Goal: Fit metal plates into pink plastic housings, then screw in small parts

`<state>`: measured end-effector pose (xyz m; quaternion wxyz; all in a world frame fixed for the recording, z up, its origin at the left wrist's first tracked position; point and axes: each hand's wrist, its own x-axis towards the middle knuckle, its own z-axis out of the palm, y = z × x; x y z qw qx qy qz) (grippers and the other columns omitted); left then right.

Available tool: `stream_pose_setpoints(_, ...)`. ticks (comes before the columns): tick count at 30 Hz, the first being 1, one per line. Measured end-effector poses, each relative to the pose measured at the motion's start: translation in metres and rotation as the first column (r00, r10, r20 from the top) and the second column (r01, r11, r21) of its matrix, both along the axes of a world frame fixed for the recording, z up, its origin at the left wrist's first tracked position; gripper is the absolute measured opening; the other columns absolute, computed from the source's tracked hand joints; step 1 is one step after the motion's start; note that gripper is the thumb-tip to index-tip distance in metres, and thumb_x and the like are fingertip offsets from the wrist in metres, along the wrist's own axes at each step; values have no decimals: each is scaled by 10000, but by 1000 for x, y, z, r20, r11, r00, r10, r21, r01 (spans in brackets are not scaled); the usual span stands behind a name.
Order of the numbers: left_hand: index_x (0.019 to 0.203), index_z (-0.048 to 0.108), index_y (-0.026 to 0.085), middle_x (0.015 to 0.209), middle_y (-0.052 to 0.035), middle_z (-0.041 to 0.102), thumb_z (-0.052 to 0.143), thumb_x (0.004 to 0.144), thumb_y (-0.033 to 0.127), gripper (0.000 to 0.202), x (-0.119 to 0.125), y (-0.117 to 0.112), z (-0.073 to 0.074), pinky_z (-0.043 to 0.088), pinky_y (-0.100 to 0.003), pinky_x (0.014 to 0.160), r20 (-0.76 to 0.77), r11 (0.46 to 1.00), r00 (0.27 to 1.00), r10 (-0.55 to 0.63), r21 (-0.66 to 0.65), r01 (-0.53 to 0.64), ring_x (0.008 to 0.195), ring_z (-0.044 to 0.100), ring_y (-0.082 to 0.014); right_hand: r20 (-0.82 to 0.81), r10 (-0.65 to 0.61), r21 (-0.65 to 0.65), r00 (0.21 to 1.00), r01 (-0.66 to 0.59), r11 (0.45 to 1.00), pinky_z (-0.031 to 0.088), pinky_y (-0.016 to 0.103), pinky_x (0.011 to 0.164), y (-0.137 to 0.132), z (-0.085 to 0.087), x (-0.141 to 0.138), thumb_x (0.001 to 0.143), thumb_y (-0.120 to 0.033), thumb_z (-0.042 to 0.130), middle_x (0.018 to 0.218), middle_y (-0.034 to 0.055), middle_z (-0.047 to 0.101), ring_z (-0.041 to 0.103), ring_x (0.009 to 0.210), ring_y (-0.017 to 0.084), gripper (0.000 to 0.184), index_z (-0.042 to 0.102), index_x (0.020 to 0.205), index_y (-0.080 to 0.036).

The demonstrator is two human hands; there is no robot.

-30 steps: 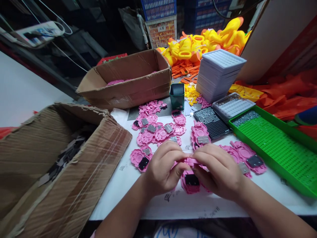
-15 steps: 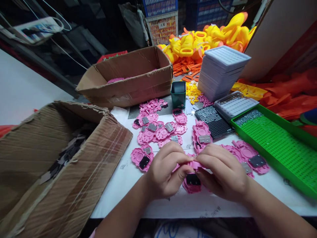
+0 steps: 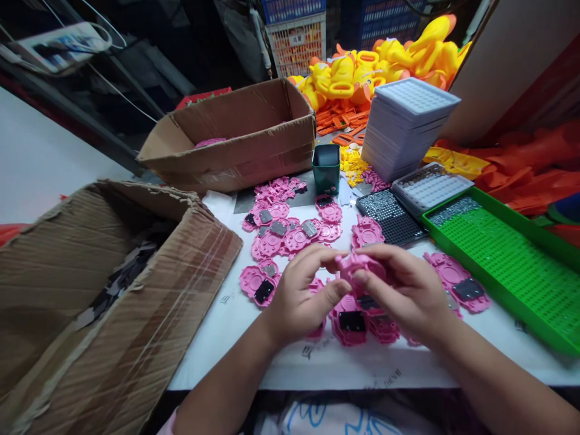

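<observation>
A pink plastic shell (image 3: 361, 269) is held up over the table between my two hands. My right hand (image 3: 405, 294) pinches it, thumb across the near side and fingers behind. The fingertips of my left hand (image 3: 304, 297) are at its left edge, with the thumb lower. Beneath them lie more pink shells, one with a black plate (image 3: 352, 321) on it. Another pink shell with a dark plate (image 3: 468, 289) is right of my right hand. Left of my left hand, a shell carries a black plate (image 3: 263, 291) and a grey one.
Cardboard boxes (image 3: 194, 272) (image 3: 235, 160) stand left and behind. A dark green cup (image 3: 326, 170) is mid-table. On the right are a black grid tray (image 3: 399, 226), a green tray (image 3: 512, 284) and a stack of white trays (image 3: 403, 136). Yellow duck-like toys (image 3: 344, 78) are piled behind.
The pink shell has tilted up, so more of its face shows. My left thumb has moved away from the right-hand fingers, and the hands have risen slightly.
</observation>
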<state>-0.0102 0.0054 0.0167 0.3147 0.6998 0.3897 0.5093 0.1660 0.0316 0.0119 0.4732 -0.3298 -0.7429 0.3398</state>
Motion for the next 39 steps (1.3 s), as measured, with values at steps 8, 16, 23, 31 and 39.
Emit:
stream_pose_setpoints(8, 855, 626, 173, 793, -15, 630, 712, 743, 244, 158, -2, 7, 3, 492, -221, 650, 294, 917, 949, 114, -400, 14, 724, 600, -120, -86, 37, -176, 996, -51, 983, 543, 279, 670, -2, -6, 3, 800, -263, 660, 898, 35, 619, 620, 799, 148, 262, 567, 1044, -252)
stream_pose_setpoints(16, 1276, 486, 292, 888, 2, 607, 569, 811, 205, 480, -51, 6, 33, 445, -221, 606, -335, 804, 904, -265, -595, 15, 659, 548, -109, -267, -20, -274, 963, -56, 960, 543, 278, 730, 7, 2, 10, 825, -225, 634, 951, 19, 609, 624, 838, 134, 305, 558, 1112, -298)
stream_pose_setpoints(23, 1152, 592, 216, 944, -39, 669, 552, 772, 273, 386, -45, 17, 17, 459, -283, 702, -669, 826, 683, -293, -537, -172, 804, 615, -201, -269, -40, -301, 962, -45, 953, 541, 236, 718, 8, -1, 12, 821, -226, 642, 932, 11, 629, 629, 827, 117, 301, 577, 1104, -302)
stream_pose_setpoints(31, 1122, 611, 222, 1074, -67, 651, 549, 809, 434, 383, -53, 25, 5, 446, -320, 811, -769, 881, 620, -156, -392, -264, 952, 589, -242, -218, -23, -267, 976, -37, 963, 539, 213, 688, 9, -2, 13, 827, -228, 634, 891, -5, 648, 625, 785, 97, 230, 605, 1045, -300)
stream_pose_setpoints(39, 1171, 585, 225, 1171, -133, 530, 584, 775, 432, 447, -61, 41, -16, 333, -506, 927, -952, 800, 266, 152, -40, -599, 1108, 444, -351, -221, -185, -255, 958, 126, 959, 500, 220, 553, 22, -2, 17, 805, -281, 656, 759, 6, 652, 613, 635, 101, 137, 652, 932, -231)
